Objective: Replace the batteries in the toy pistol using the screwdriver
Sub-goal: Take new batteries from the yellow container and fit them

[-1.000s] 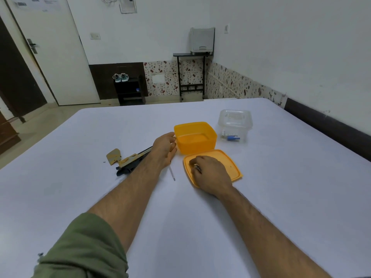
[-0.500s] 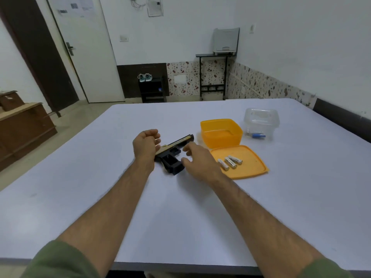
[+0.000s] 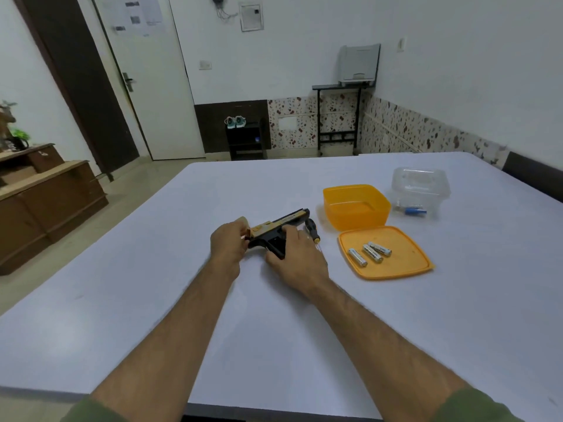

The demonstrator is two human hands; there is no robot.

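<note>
The black and gold toy pistol (image 3: 278,226) lies on the white table (image 3: 152,284) in the middle of the view. My left hand (image 3: 228,246) pinches its rear gold end. My right hand (image 3: 294,257) curls over the black grip and trigger area, hiding most of the grip. A black-handled screwdriver (image 3: 312,228) with a yellow collar lies just right of the pistol, its shaft partly hidden behind my right hand. Three batteries (image 3: 370,252) lie side by side on the orange lid (image 3: 405,263).
An orange tub (image 3: 355,208) stands behind the lid. Further right is a clear plastic box (image 3: 422,187) with small items, one blue, inside. A wooden cabinet stands off the table's left; the near table edge runs along the bottom.
Both hands have closed onto the pistol: the left moved right to its rear end, the right settled over the grip. The screwdriver now shows beside the barrel. The camera shifted slightly.
</note>
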